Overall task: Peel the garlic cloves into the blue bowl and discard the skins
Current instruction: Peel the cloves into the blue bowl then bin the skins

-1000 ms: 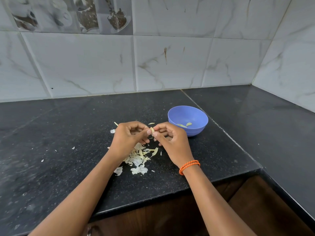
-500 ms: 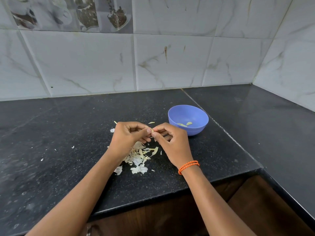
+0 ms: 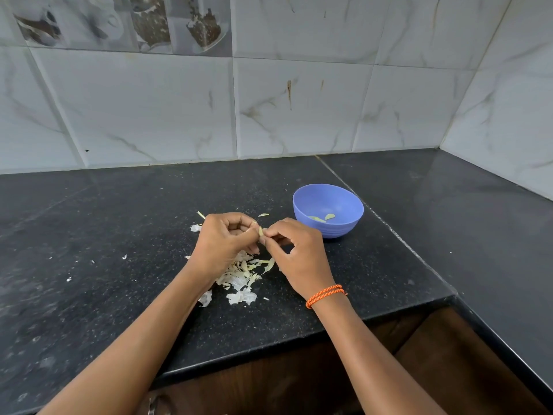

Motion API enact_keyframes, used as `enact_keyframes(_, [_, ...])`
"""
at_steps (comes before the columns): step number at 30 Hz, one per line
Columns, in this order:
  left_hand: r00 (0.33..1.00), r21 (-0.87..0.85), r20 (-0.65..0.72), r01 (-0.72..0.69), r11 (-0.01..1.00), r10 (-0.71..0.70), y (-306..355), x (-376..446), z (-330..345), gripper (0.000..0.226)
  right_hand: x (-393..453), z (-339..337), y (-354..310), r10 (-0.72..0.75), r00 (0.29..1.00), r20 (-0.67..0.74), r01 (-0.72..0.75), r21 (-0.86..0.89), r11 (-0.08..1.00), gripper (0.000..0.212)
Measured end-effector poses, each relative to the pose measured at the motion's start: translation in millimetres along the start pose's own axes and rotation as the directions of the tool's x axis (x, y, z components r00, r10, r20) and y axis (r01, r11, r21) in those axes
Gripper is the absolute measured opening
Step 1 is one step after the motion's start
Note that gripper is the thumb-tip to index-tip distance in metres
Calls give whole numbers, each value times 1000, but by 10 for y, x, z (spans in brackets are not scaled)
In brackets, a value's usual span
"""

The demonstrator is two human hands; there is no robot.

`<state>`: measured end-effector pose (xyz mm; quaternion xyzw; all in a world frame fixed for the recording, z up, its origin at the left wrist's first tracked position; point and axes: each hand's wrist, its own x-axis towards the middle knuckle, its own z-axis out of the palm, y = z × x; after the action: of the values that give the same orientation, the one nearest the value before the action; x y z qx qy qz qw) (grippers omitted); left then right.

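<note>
A small pale-yellow clove (image 3: 260,231) sits pinched between the fingertips of both hands, left hand (image 3: 223,242) and right hand (image 3: 299,259), fingers curled, above the black desk (image 3: 119,295). Papery white skins (image 3: 239,280) lie heaped beneath. The blue bowl (image 3: 344,226), just right, holds two peeled cloves (image 3: 321,218).

A black speckled table (image 3: 89,235) runs into a corner, backed by white marble-look wall tiles (image 3: 299,109). A picture tile (image 3: 119,22) (cups, it seems) sits upper left. An orange cord bracelet (image 3: 324,295) circles one wrist.
</note>
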<state>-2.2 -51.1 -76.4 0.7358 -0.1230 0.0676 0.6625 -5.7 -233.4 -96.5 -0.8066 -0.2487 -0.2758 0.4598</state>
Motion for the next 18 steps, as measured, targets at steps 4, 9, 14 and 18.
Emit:
enact_keyframes(4, [1000,29,-19,-14,999,15,12,6,17,15,11,-13,-43,84,995,44,-90,145,985,6])
enact_keyframes(9, [999,46,-32,-10,999,11,9,8,18,13,17,-44,-62,212,975,68,-223,299,928,24])
enact_keyframes(14, [999,65,-32,-9,998,11,5,10,10,11,32,-64,-38,261,961,92,-275,406,872,34])
enact_keyframes(18, [999,97,-21,-30,995,33,23,1,31,14,41,-78,-27,301,945,130,-327,461,825,31])
